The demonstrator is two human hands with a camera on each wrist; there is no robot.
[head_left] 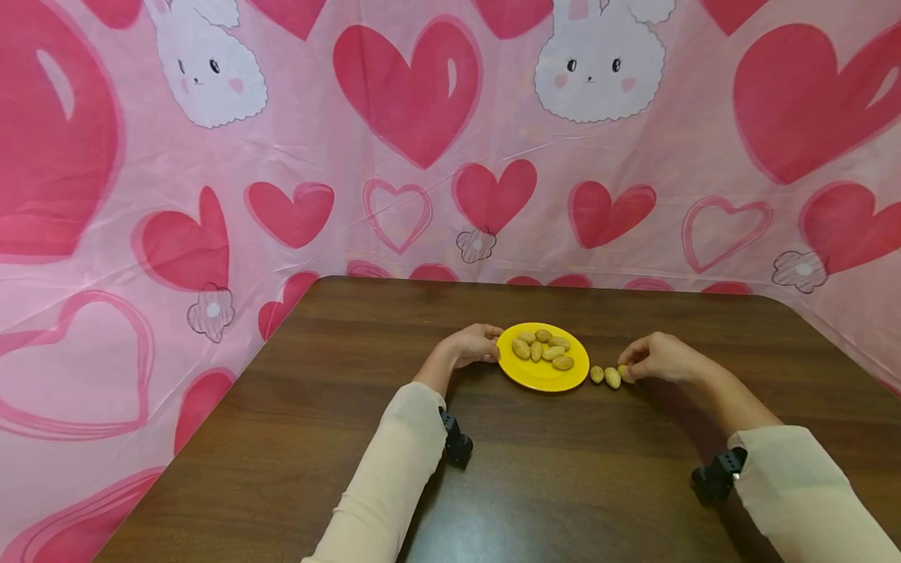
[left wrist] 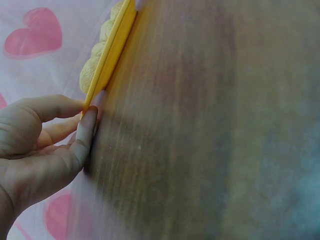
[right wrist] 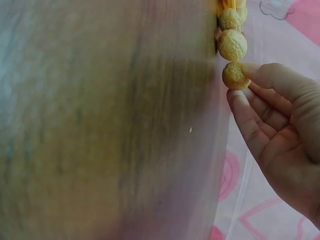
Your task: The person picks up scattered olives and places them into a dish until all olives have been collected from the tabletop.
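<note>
A round yellow plate [head_left: 540, 383] lies on the wooden table, bearing several oval, yellow-brown, nut-like pieces [head_left: 521, 349]. My left hand [head_left: 473, 346] pinches the plate's left rim; in the left wrist view the thumb lies under the edge and the fingers [left wrist: 60, 107] over it. To the right of the plate, oval pieces [head_left: 612, 378] of the same kind sit in a short row on the table. My right hand [head_left: 662, 357] pinches the rightmost oval piece [right wrist: 235, 76] between thumb and fingertips. Its surface looks rough and finely cracked in the right wrist view.
The brown table [head_left: 281, 469] extends in front of and around both hands, with its back edge beyond the plate. A pink cloth [head_left: 436, 203] printed with hearts and rabbits hangs behind and to the sides. Small black cameras [head_left: 456, 442] are strapped at both wrists.
</note>
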